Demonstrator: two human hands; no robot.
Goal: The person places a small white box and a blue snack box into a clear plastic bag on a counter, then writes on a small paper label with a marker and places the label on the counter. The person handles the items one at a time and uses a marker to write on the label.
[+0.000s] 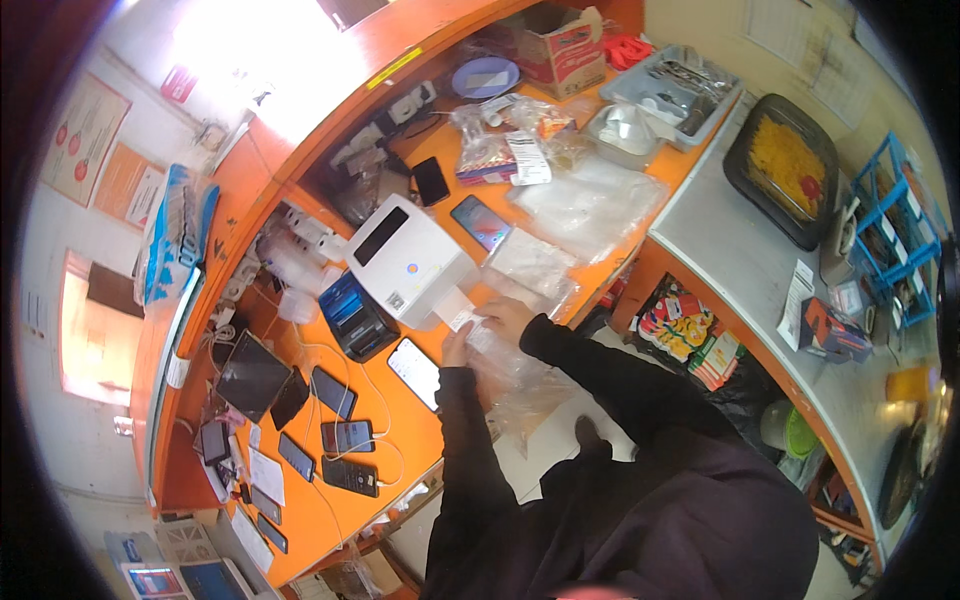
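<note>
A white label printer [409, 259] stands on the orange desk, with a strip of white label paper [452, 301] at its front. Just before it, my left hand [455, 346] pinches the lower left side of a printed label [463, 321]. From the other side, the fingers of my right hand [507, 318] hold the label's right edge. A clear plastic bag [514, 369] lies under the hands and droops past the desk edge. Whether the label is stuck to the bag is hidden by my fingers. Left of my left hand is a lit white-screened smartphone [415, 373].
Beside the printer sits a black smaller printer [358, 319]. Several phones with cables, one a black phone [349, 476], cover the desk's left part. Flat clear bags [592, 202] and a phone [481, 223] lie beyond. The grey counter [701, 225] at right carries a covered food tray [784, 172].
</note>
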